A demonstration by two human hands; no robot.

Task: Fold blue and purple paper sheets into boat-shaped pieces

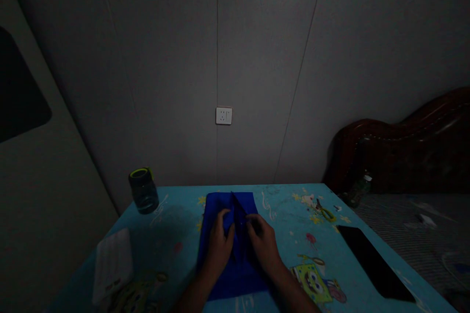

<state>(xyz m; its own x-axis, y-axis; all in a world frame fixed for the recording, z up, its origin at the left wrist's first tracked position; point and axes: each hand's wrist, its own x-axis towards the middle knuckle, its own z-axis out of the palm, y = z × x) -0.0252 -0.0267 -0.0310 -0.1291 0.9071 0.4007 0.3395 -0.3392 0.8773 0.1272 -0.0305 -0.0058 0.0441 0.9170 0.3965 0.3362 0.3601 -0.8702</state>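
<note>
A dark blue folded piece (240, 220), which looks like paper, rises to a point in front of me. Under it lies a flat blue sheet (235, 291); whether the two are one piece I cannot tell in the dim light. My left hand (221, 240) is bent round the left side of the folded piece, thumb and fingertips against it. On the right side, my right hand (263, 240) pinches the folded piece's edge between thumb and curled fingers. A dark opening shows between its two raised sides.
A water bottle (144, 193) stands at the table's back left, with a white ridged case (113, 264) nearer me. Scissors (325, 211) and a flat black panel (374, 261) lie to the right. Beyond the patterned tablecloth (286, 239), another bottle (359, 190) sits by the bed.
</note>
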